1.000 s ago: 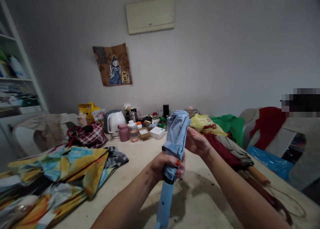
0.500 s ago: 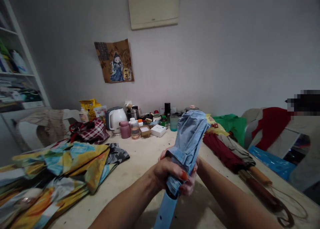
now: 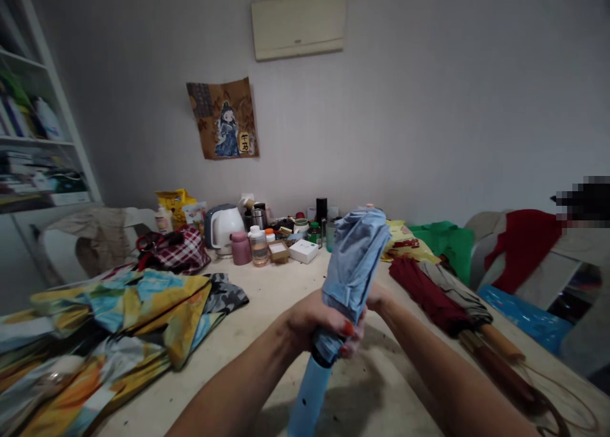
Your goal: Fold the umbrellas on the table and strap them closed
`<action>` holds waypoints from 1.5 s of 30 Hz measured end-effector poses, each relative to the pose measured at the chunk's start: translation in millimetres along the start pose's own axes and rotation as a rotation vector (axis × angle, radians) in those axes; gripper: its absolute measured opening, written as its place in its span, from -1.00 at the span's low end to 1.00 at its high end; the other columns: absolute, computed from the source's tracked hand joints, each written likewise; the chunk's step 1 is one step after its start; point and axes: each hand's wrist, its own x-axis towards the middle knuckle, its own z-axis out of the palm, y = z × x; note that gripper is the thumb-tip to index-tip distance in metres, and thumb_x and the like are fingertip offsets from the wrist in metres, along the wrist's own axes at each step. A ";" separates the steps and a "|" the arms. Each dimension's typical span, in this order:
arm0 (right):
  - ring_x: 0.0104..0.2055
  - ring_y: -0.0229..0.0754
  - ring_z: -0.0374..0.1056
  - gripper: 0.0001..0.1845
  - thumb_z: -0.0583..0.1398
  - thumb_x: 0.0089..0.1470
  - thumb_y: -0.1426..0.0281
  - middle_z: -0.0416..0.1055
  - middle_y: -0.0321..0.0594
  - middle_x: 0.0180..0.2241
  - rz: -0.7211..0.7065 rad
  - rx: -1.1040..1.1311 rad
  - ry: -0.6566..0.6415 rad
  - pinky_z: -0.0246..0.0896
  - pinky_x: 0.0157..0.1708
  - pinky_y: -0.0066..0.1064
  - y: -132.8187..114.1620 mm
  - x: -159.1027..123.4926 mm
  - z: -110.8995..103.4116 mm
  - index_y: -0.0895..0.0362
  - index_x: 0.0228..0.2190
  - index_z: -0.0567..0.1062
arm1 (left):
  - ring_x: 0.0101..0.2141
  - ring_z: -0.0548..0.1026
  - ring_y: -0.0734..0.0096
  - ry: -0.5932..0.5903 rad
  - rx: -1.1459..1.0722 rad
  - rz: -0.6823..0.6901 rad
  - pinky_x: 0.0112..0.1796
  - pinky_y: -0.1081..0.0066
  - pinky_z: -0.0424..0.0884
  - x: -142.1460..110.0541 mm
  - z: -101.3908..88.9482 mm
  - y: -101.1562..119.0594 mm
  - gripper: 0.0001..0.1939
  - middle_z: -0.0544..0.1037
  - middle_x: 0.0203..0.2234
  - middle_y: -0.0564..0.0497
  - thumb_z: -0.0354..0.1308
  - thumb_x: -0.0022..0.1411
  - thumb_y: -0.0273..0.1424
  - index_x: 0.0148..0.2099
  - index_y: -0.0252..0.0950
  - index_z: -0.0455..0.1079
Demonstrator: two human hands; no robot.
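A folded light-blue umbrella (image 3: 355, 259) is held up over the table, its canopy end tilted away from me and its blue handle (image 3: 309, 392) pointing down toward me. My left hand (image 3: 317, 319) wraps round the lower canopy from the left, just above the handle. From the right, my right hand (image 3: 365, 319) closes round the same part; the canopy hides much of it. Fingertips of both hands meet at the front of the fabric.
On the right lie a dark red umbrella (image 3: 426, 294) and a grey umbrella (image 3: 457, 291). A yellow patterned cloth (image 3: 143, 316) spreads over the left side. A kettle (image 3: 226, 227), a white box (image 3: 304, 251) and several jars line the back. A partly visible person (image 3: 584, 202) is far right.
The umbrella and both hands have shifted slightly left and lower in view. My hands stay wrapped round the canopy. The camera view has moved a little.
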 end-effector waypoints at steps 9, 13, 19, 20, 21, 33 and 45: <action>-0.68 -0.36 0.03 -0.44 0.42 -0.30 0.04 0.14 -0.42 -0.78 -0.027 0.170 -0.072 -0.06 -0.53 -0.42 15.2 14.5 -28.0 0.13 -0.72 0.25 | -0.66 0.30 0.60 0.324 0.073 0.079 -0.58 0.51 0.21 -9.5 -44.6 20.6 -0.58 0.37 -0.62 0.08 0.34 -0.25 -0.42 -0.27 -0.42 0.33; -0.68 -0.38 -0.13 -0.42 0.40 -0.20 0.07 0.01 -0.49 -0.80 -0.077 0.235 -0.043 -0.10 -0.50 -0.40 12.6 14.4 -25.3 0.10 -0.70 0.17 | -0.65 0.30 0.61 0.462 0.078 0.045 -0.57 0.50 0.25 -5.4 -65.4 18.1 -0.61 0.36 -0.60 0.10 0.33 -0.27 -0.41 -0.34 -0.40 0.30; -0.67 -0.38 -0.11 -0.48 0.40 -0.19 0.09 0.04 -0.48 -0.78 -0.054 0.220 -0.048 -0.12 -0.51 -0.40 19.5 18.6 -29.6 0.11 -0.67 0.25 | -0.65 0.17 0.69 0.315 -0.009 0.102 -0.56 0.56 0.17 -7.3 -65.8 22.9 -0.63 0.19 -0.66 0.14 0.36 -0.24 -0.31 -0.51 -0.40 0.24; -0.67 -0.37 -0.08 -0.50 0.41 -0.18 0.11 0.07 -0.47 -0.78 -0.052 0.209 -0.047 -0.12 -0.51 -0.41 21.6 19.6 -30.6 0.12 -0.67 0.27 | -0.65 0.15 0.69 0.268 -0.012 0.112 -0.56 0.57 0.15 -9.1 -61.9 25.3 -0.63 0.16 -0.69 0.15 0.36 -0.22 -0.29 -0.52 -0.39 0.23; -0.66 -0.36 -0.05 -0.52 0.41 -0.18 0.12 0.09 -0.46 -0.77 -0.050 0.198 -0.044 -0.13 -0.51 -0.41 23.6 20.4 -31.3 0.13 -0.66 0.30 | -0.66 0.12 0.68 0.225 -0.009 0.113 -0.56 0.57 0.13 -11.0 -57.1 27.7 -0.62 0.11 -0.71 0.17 0.35 -0.19 -0.27 -0.52 -0.37 0.22; -0.65 -0.36 -0.04 -0.51 0.42 -0.24 0.10 0.09 -0.46 -0.78 -0.059 0.178 -0.011 -0.09 -0.51 -0.42 25.7 17.1 -34.9 0.13 -0.69 0.31 | -0.67 0.08 0.65 0.177 0.097 0.134 -0.58 0.52 0.06 -15.3 -43.1 36.6 -0.57 0.06 -0.73 0.16 0.33 -0.13 -0.18 -0.55 -0.32 0.16; -0.67 -0.39 -0.07 -0.45 0.40 -0.18 0.06 0.06 -0.49 -0.79 -0.073 0.216 -0.057 -0.08 -0.50 -0.42 6.1 15.1 -21.9 0.11 -0.67 0.21 | -0.66 0.31 0.59 0.578 0.299 0.257 -0.60 0.53 0.21 -9.4 -66.6 24.4 -0.56 0.36 -0.61 0.05 0.40 -0.24 -0.28 -0.40 -0.39 0.27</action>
